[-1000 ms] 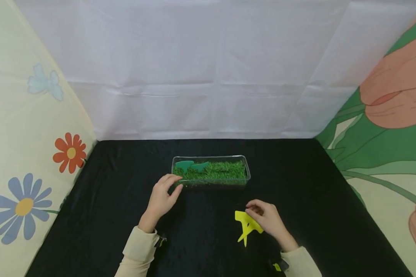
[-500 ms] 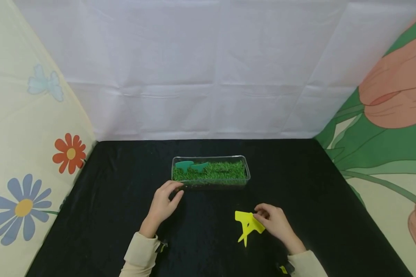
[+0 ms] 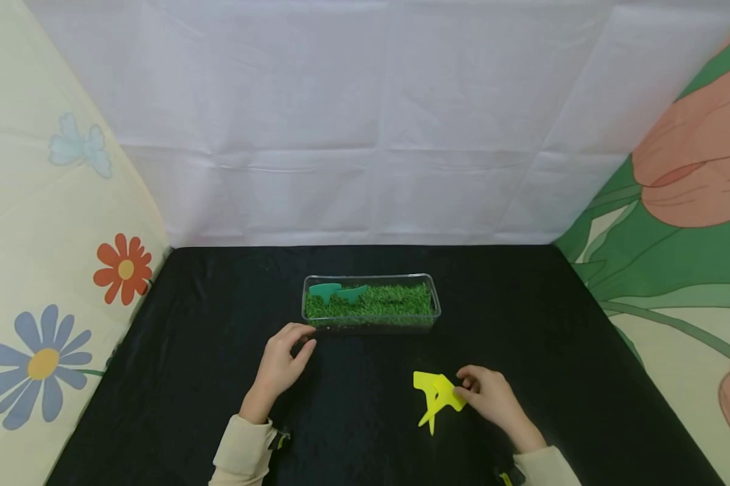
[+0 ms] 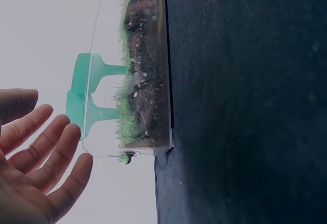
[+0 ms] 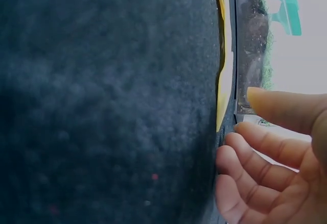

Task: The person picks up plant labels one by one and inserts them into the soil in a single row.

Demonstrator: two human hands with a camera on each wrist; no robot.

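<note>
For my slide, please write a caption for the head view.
Right hand touches yellow markers; left hand rests near grass tray.
</note>
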